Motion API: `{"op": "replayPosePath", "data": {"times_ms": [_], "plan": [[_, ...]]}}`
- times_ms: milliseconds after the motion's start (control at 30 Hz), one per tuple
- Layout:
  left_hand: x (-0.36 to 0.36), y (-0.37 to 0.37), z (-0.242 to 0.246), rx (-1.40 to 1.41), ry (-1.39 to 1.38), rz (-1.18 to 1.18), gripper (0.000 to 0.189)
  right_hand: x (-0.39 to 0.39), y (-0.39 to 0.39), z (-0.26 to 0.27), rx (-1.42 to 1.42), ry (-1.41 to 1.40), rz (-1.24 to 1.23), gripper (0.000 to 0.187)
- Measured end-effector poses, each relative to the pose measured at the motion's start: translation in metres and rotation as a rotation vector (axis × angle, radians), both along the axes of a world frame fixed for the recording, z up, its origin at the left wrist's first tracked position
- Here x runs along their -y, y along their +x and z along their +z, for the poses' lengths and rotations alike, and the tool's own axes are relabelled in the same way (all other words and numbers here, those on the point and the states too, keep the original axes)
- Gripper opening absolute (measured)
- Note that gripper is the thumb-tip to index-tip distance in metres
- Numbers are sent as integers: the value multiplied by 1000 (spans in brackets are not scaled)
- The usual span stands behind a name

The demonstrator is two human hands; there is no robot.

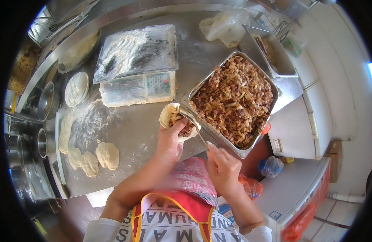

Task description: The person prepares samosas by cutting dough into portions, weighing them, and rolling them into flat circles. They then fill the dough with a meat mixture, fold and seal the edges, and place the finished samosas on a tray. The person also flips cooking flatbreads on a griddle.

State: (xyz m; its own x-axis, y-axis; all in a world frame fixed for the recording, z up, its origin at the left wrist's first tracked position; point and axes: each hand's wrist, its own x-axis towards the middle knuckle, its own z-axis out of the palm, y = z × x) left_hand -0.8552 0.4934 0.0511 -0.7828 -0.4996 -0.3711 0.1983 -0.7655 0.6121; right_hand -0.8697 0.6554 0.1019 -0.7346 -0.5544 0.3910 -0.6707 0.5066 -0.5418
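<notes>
My left hand [171,141] cups a round dough wrapper [166,116] that holds meat and vegetable filling [186,130], its thumb lying over the filling. In my right hand [223,161] is the thin handle of a metal spoon or spatula [200,135]; its far end is at the filling in the wrapper. Just to the right, a rectangular steel pan [245,153] is heaped with the same kind of chopped filling [234,99]. Several pieces of pale dough [107,155] lie at the left of the steel worktop [134,121].
A flour-dusted digital scale [137,89] stands behind my left hand, with a bowl of flour [77,89] to its left. A plastic bag [225,28] and a second steel pan [282,71] are at the back right. Metal bowls [48,101] line the left edge.
</notes>
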Motion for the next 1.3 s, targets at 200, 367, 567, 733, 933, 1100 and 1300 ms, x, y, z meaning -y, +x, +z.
{"op": "replayPosePath", "data": {"times_ms": [200,367,567,733,933,1100,1300], "plan": [[19,16,-17,-46,122,-66,35,-9,-47,-7,12,-51,-238,16],[22,29,4,-141,249,-156,41,-4,-72,5,-198,-14,-84,21],[28,54,27,-186,270,-321,46,52,-36,-16,1174,-516,82,18],[61,91,13,-100,119,-402,50,83,-24,-21,1438,-658,204,8],[96,130,6,13,0,-434,50,115,-3,-45,1382,-492,350,18],[114,154,-7,84,-142,-189,49,147,13,-48,1398,-629,413,11],[161,179,-12,84,-91,-477,49,178,43,-43,1193,-218,487,22]]}}
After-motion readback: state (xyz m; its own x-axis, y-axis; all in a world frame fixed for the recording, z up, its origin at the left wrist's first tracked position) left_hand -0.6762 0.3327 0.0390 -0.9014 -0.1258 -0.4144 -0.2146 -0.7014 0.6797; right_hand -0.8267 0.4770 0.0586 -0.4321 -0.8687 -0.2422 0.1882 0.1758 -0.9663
